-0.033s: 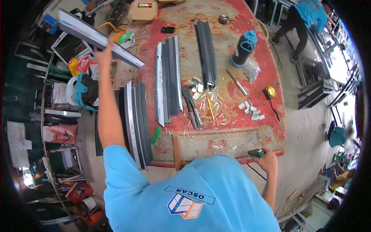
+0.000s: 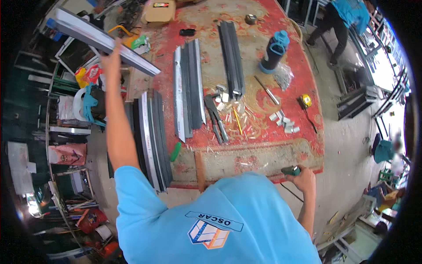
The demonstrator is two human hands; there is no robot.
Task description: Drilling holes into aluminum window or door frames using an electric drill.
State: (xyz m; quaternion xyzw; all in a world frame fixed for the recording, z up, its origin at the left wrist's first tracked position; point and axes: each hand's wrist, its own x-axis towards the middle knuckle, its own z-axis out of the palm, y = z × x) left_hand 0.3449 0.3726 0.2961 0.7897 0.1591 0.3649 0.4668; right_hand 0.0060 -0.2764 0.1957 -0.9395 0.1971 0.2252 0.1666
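My left hand (image 2: 112,58) is closed round a long dark grey metal profile (image 2: 92,36) with a whitish face. It is held tilted beyond the table's left side. At the near right table edge my right hand (image 2: 304,180) grips a small dark green tool (image 2: 289,170); its exact kind is hard to make out. A black cord hangs close below it. Nearest the raised profile on the table lie more grey profiles (image 2: 190,88), side by side. Another stack of profiles (image 2: 151,141) leans along the left edge. Dark-handled pliers (image 2: 215,119) lie mid-table.
The table (image 2: 281,152) has a worn red patterned cover. On it are a blue bottle (image 2: 273,55), a yellow tape measure (image 2: 306,100), a metal rod (image 2: 267,90), a pencil (image 2: 238,121), cut metal pieces (image 2: 285,123) and further profiles (image 2: 231,59). A co-worker (image 2: 345,22) bends over at far right.
The left hand and its profile have shifted slightly left in the picture; the whole view has also moved a little. My right hand keeps its hold on the green tool.
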